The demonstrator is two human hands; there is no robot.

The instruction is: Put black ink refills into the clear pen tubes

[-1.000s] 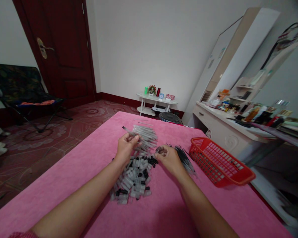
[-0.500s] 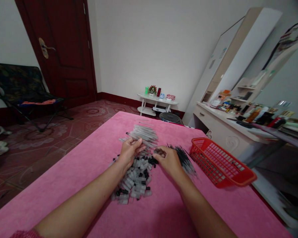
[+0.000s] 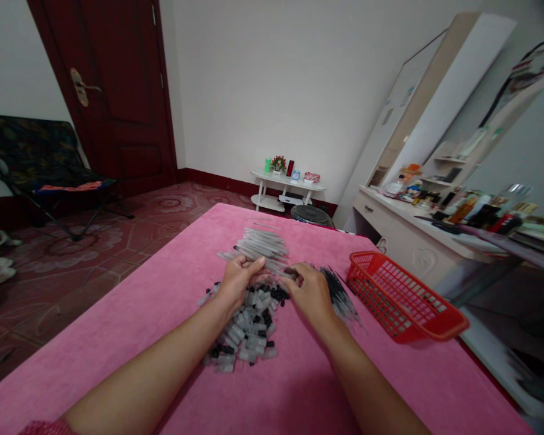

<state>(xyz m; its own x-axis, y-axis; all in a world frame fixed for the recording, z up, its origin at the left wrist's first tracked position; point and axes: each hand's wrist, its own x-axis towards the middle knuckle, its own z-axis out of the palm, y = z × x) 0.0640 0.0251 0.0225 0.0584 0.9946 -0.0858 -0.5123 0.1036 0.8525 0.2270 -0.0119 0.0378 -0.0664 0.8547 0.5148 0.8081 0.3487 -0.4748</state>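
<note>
Evidently, left hand point(image 3: 236, 280) is gripping a pen point(image 3: 272, 266) between barrels point(image 3: 263, 241) and caps point(image 3: 250, 329), right hand point(image 3: 309, 292) is touching its end, grip unclear, and any skewed pressure is probably risking the pen skidding loose into the caps.

1 head-worn view, facing forward and down over hands point(image 3: 310, 290).

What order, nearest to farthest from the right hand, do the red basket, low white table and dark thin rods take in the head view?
1. Dark thin rods: just to the right of the right hand.
2. Red basket: farther right, past the rods.
3. Low white table: across the room, by the far wall.
</note>
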